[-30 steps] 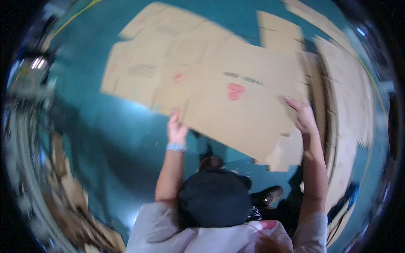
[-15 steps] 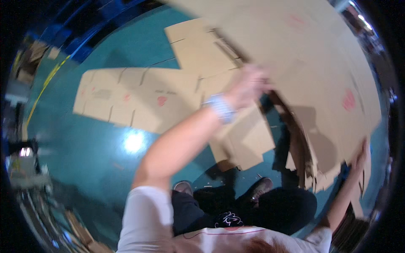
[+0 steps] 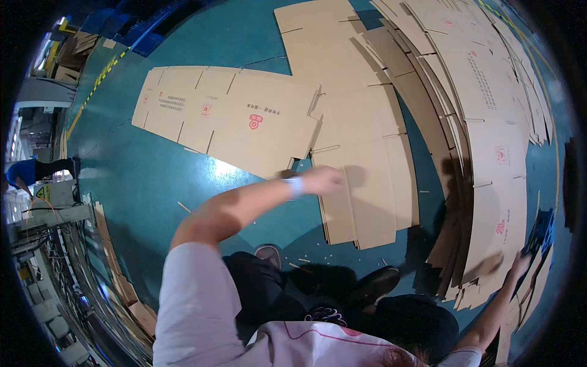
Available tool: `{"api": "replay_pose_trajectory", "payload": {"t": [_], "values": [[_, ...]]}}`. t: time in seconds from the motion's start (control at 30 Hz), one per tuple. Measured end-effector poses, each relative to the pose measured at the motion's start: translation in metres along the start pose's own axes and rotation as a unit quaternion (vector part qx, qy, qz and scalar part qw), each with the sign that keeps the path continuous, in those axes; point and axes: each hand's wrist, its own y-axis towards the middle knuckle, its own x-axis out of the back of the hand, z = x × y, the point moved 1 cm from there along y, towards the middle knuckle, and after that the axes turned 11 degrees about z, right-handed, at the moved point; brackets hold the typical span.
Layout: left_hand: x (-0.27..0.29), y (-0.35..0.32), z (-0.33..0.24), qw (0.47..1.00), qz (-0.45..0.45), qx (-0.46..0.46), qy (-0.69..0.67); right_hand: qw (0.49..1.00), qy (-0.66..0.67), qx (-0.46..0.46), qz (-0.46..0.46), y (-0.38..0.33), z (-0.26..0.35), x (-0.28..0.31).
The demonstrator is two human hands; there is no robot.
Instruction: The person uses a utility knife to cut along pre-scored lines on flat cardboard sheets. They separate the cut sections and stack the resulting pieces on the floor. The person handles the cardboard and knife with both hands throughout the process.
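Observation:
My left hand (image 3: 323, 180), with a pale band at the wrist, is above the near part of a flattened cardboard box (image 3: 367, 183) on the floor. Motion smears its fingers, and it casts a shadow on the board. To the right stands a tall stack of flattened cardboard boxes (image 3: 495, 165) with red prints, its layers fanned at the side. Beside the near right edge of that stack is my right hand (image 3: 520, 265); its fingers are small and blurred. Another flattened box (image 3: 226, 113), slotted and printed in red, stretches to the left.
A blue pallet (image 3: 543, 231) shows beside the right stack. Metal machinery and cables (image 3: 73, 269) line the lower left. Someone in blue (image 3: 36, 171) is at the far left edge. Yellow-black tape (image 3: 101, 88) crosses the teal floor, and small scraps (image 3: 299, 264) lie by my feet.
The large cardboard sheet that was raised at the right now lies flat on the stack. My left hand has left its edge and moved left and toward me.

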Motion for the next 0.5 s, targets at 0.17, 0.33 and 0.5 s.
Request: {"api": "replay_pose_trajectory", "payload": {"t": [0.17, 0.33, 0.5], "values": [[-0.009, -0.119, 0.139, 0.892, -0.372, 0.236, 0.102, 0.762, 0.468, 0.413, 0.174, -0.002, 0.397, 0.062], [-0.016, -0.117, 0.151, 0.852, -0.447, 0.27, -0.022, 0.754, 0.182, 0.597, 0.204, -0.246, 0.754, 0.049], [-0.024, -0.133, 0.169, 0.887, -0.37, 0.271, 0.05, 0.815, -0.016, 0.531, 0.23, -0.358, 0.829, 0.042]]}}
